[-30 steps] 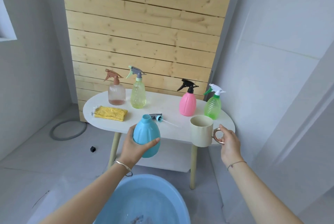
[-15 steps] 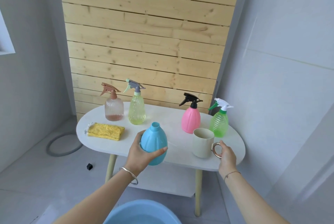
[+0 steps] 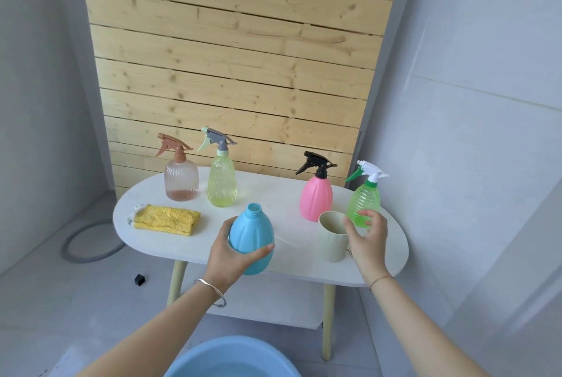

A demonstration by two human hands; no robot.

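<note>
My left hand (image 3: 232,250) grips a blue bottle (image 3: 251,240) with no spray head, upright over the front of the white oval table (image 3: 158,243). A beige cup (image 3: 333,235) stands on the table to its right. My right hand (image 3: 368,233) hovers just right of the cup with fingers spread and relaxed, holding nothing, in front of the green spray bottle (image 3: 365,197). The blue bottle's loose spray head is hidden behind the bottle.
A pink spray bottle (image 3: 316,194), a yellow-green one (image 3: 222,177) and a clear brownish one (image 3: 181,173) stand along the back. A folded yellow cloth (image 3: 165,220) lies at the left. A blue basin of water (image 3: 232,358) sits on the floor below. Walls close in on both sides.
My right hand set the cup on the table and let go of its handle. My left hand carried the blue bottle up over the table. The view has tilted upward.
</note>
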